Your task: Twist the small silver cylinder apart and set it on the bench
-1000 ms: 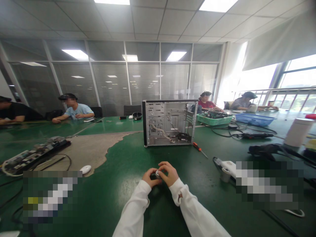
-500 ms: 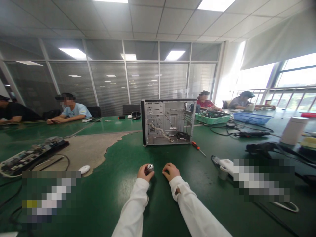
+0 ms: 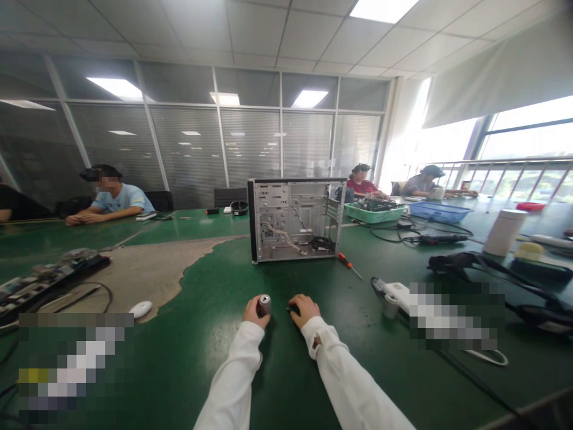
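Fingers of the left hand curl around a small silver metal cylinder, dark opening on top, slightly tilted, held clear of the green-topped counter. Fingers of the right hand sit together, palm down, tips on a small dark object; too small to identify, and I can't tell if it's gripped. Hands just apart, white-sleeved forearms angled inward, resting on the counter.

State of work: open silver steel PC tower case stands well ahead of the hands, side panel absent, beige and black wiring inside. No hand on it. Orange-handled screwdriver lies just right of the case, untouched. Nothing loose shown beside the case apart from that. Smooth white computer mouse sits off left, well apart.
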`<state>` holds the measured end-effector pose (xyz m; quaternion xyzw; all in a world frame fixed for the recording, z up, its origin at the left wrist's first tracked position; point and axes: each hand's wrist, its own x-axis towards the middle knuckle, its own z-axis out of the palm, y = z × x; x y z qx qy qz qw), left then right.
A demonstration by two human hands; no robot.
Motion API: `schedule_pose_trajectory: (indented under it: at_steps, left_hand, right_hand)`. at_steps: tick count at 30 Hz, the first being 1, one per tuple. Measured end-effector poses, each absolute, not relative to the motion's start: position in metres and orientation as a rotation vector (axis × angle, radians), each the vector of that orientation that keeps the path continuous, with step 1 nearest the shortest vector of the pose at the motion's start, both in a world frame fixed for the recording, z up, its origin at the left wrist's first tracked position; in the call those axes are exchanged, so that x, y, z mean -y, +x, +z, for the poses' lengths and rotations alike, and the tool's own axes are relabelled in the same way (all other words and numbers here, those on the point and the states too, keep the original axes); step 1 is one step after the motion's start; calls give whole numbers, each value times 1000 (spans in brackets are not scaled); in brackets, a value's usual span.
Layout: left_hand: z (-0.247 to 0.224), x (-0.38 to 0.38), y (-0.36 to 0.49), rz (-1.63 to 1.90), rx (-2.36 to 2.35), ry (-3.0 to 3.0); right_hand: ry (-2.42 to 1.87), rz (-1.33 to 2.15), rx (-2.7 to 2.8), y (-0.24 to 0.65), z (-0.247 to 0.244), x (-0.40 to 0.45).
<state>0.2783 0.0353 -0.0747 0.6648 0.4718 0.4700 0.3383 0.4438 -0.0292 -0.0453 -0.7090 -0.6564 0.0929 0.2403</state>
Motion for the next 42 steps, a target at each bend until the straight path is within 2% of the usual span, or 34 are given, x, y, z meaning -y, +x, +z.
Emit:
schedule_pose_trajectory:
  at_steps: [20, 28, 42]
  left_hand:
    - [-55, -23, 279, 1221, -1190, 1708]
    - [-65, -23, 283, 1232, -1179, 1776]
    - [-76, -20, 286, 1216, -1129, 1798]
  right_hand:
    - [-1880, 216, 1855, 443, -41, 52]
    - [-1816, 105, 1979, 433, -37, 57]
    - [-1872, 207, 1968, 434, -34, 53]
